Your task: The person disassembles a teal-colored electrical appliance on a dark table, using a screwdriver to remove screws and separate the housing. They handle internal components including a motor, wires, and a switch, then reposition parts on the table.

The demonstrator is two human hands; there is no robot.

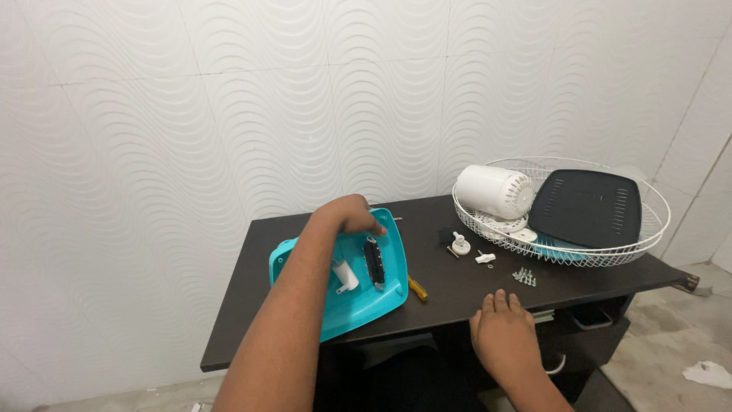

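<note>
Our left hand (352, 216) grips the turquoise plastic fan base (358, 301); our right hand (503, 332) rests flat, fingers extended, on the dark wooden table (450, 286).

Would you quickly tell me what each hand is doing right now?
Left hand: fingers curled at the far edge of the turquoise cover; grip cannot be told.
Right hand: open, flat on the dark table, holding nothing.
</note>
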